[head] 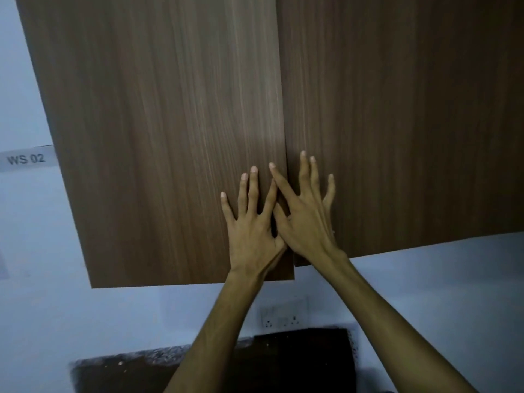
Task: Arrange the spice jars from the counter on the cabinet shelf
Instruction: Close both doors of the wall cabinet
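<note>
Two brown wood-grain cabinet doors fill the view, the left door [158,137] and the right door [402,123], meeting at a vertical seam. Both doors look shut, with the left door's lower edge hanging slightly lower. My left hand [252,228] lies flat on the left door near the seam, fingers spread. My right hand [306,217] lies flat across the seam onto the right door, its thumb side overlapping my left hand. Neither hand holds anything. No spice jars or shelf show; the cabinet's inside is hidden.
A pale blue wall [56,321] surrounds the cabinet. A label reading "WS 02" [26,159] is stuck on the wall at left. A white socket plate [283,316] sits below the doors, above a dark panel [283,361].
</note>
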